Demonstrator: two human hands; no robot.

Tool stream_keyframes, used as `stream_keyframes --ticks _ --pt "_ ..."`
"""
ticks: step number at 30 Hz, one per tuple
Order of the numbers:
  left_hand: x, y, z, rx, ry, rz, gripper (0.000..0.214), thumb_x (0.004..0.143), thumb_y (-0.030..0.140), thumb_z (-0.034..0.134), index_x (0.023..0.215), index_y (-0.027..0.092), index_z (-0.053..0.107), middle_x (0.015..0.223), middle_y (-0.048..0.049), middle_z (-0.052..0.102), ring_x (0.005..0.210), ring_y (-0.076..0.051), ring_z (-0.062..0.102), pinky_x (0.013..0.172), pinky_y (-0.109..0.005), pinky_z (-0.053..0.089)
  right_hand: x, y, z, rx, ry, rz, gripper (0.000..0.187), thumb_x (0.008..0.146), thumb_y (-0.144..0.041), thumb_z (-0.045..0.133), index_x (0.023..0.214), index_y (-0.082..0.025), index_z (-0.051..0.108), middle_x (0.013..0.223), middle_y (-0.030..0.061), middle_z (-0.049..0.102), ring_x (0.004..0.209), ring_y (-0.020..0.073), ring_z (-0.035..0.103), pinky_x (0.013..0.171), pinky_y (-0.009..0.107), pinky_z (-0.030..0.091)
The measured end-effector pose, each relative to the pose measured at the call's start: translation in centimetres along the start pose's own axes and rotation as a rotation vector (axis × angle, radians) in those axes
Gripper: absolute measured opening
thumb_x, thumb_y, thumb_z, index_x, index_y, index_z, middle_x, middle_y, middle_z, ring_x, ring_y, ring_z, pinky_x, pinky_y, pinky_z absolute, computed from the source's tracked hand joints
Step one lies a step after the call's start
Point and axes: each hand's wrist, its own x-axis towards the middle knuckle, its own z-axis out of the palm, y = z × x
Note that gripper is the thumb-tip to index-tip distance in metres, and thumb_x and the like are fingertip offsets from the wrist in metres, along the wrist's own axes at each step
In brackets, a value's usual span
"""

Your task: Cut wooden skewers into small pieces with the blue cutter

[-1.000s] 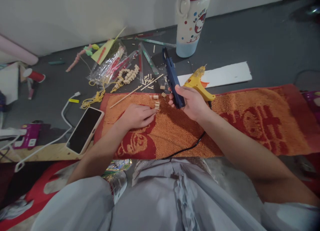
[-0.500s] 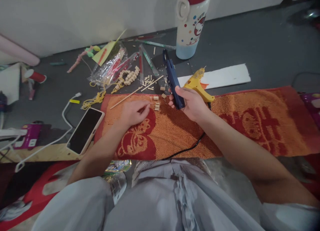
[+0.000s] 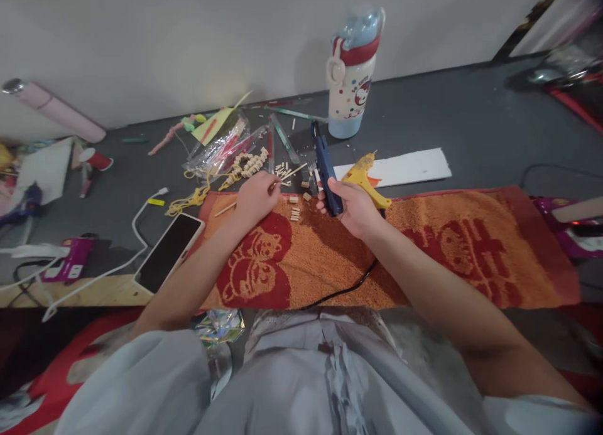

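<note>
At the left, the phone (image 3: 170, 252) lay flat, just beside the orange towel (image 3: 330, 253). Next, behind my left hand (image 3: 257, 199), there was the chain of small wooden pieces (image 3: 254, 163) with its yellow cord. The left hand lay low at the towel's back edge, across one long stick (image 3: 225, 209), which came out from under it toward me. Its fingers were curled, with the tips near the end of a second thin stick (image 3: 294, 172); I cannot tell whether they pinched it. So the step, as I judge it, was the picking up of a stick, and the next move called for a fine hold of the fingertips. Beyond these fingers lay the loose short bits (image 3: 282, 167), and on the towel, a little to the right, a neat row of small pieces (image 3: 294, 214), touched by neither hand. Farther right, my right hand (image 3: 355, 203) was closed around the lower part of the dark blue tool (image 3: 325, 165), thumb on top, its far end pointing away from me. Just beyond this hand lay the yellow glue gun (image 3: 360, 170), and last the white strip (image 3: 414, 167).
</note>
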Motion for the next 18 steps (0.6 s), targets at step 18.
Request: stream_keyframes --ticks 18 --pt "7.5 3.6 1.1 0.201 -0.200 -0.084 0.028 0.079 0.028 0.049 0.088 0.013 0.071 0.091 -0.0160 0.069 0.086 -0.028 0.064 0.074 -0.038 0.047 -0.1 0.1 0.2 0.030 -0.060 0.002 0.023 0.077 -0.036 0.066 0.072 -0.016 0.055 0.059 -0.0025 0.057 0.050 0.0088 0.055 0.050 0.021 0.044"
